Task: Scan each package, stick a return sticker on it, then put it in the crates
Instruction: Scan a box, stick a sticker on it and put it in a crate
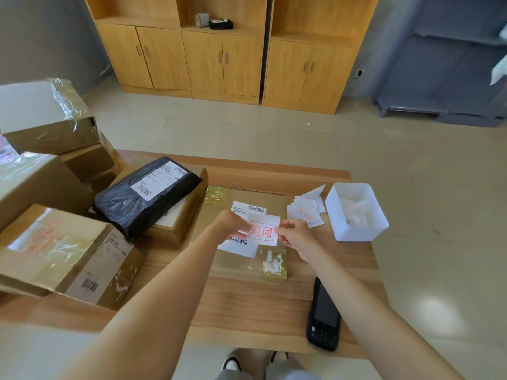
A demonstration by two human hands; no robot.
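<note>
A flat cardboard package (219, 259) with a white barcode label lies in the middle of the wooden table (247, 305). Just above its label, a white return sticker (264, 230) with red characters is held between both hands. My left hand (230, 223) pinches the sticker's left edge. My right hand (295, 234) pinches its right edge. A black handheld scanner (323, 315) lies on the table near the front right edge, touched by neither hand.
A pile of loose return stickers (306, 212) lies beside a white plastic bin (356, 212) at the table's right. A black bagged parcel (145, 196) rests on a box at the left, among several cardboard boxes (65, 256). Wooden cabinets (225, 50) stand across the floor.
</note>
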